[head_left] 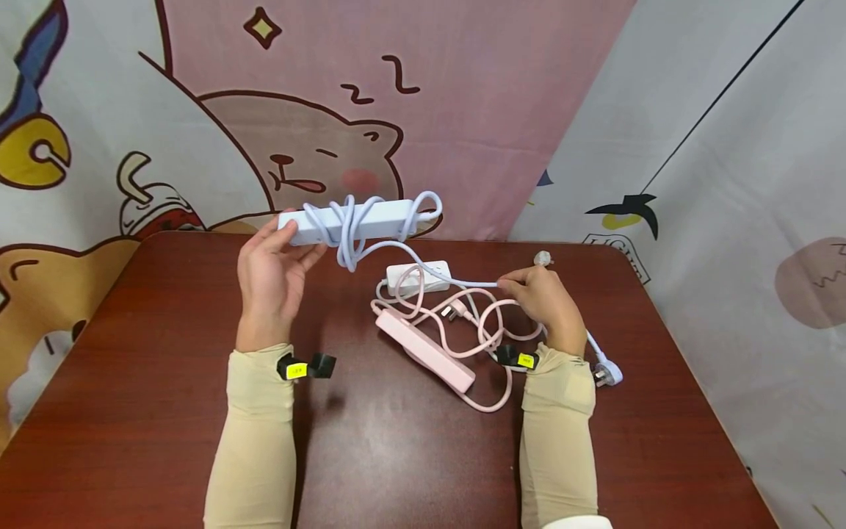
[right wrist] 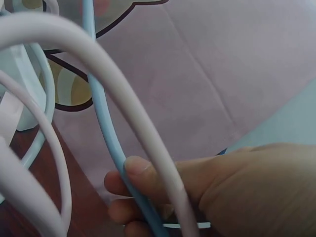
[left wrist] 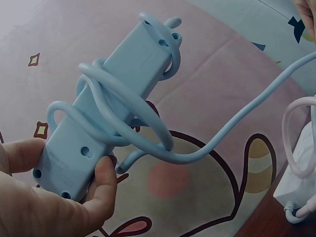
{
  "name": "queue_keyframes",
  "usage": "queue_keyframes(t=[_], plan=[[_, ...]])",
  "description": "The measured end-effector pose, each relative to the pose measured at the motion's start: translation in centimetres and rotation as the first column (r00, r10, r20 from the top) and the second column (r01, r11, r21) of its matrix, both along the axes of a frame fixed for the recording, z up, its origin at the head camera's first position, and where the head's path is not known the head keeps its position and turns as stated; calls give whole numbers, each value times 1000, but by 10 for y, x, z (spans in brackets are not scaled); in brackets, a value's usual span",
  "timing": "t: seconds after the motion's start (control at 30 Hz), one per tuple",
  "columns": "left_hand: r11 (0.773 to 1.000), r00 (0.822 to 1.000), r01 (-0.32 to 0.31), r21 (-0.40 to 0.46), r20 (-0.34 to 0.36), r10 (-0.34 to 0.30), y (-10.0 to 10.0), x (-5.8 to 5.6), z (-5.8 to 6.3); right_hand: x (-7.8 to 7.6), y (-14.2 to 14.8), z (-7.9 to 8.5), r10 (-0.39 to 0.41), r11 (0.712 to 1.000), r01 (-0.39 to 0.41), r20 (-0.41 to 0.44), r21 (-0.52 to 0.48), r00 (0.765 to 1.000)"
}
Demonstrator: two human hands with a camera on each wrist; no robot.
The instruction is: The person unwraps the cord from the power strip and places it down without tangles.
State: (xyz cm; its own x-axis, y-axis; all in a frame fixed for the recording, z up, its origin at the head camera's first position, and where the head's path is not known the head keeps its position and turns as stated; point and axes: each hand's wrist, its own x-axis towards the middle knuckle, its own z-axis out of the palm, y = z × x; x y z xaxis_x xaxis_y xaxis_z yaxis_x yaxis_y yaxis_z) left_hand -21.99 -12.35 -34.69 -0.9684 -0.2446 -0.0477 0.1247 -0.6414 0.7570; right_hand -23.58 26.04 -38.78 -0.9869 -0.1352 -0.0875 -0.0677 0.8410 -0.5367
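Note:
A light blue power strip [head_left: 383, 220] is held up above the far side of the table, its cord looped loosely around its body. My left hand [head_left: 271, 275] grips one end of it between thumb and fingers. From the loops the blue cord [head_left: 463, 283] runs across to my right hand [head_left: 545, 301], which pinches it between thumb and fingers. The blue plug [head_left: 608, 371] lies on the table beyond the right wrist. In the right wrist view a pink cord [right wrist: 133, 113] passes in front of the blue cord and the right hand.
A pink power strip [head_left: 426, 349] lies mid-table with its tangled cord and pink plug [head_left: 456, 310]. Behind it sits a white power strip [head_left: 418, 278], partly under pink loops. A whitish plug [head_left: 543, 258] lies near the back edge. A patterned cloth [head_left: 463, 110] hangs behind the table.

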Motion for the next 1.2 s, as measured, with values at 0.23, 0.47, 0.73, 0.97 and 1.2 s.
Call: queue_keyframes(t=[0.23, 0.47, 0.73, 0.97, 1.2], plan=[[1000, 1000, 6, 6, 21, -6, 1, -3, -2, 0, -1, 0, 8, 1000, -9, 67, 14, 998], [999, 1000, 17, -38, 15, -16, 3, -3, -3, 3, -40, 15, 62, 996, -73, -164, -60, 984], [997, 999, 32, -64, 10, -32, 3, -3, -4, 2, -110, 6, 204, 976, -217, -285, -15, 937], [997, 999, 35, -72, 0, -35, 3, -3, -3, 0, -125, -10, 206, 978, -201, -335, 48, 920], [998, 1000, 25, -63, 18, -24, -1, -3, -2, 0, -122, -12, 246, 967, -256, -343, 17, 907]])
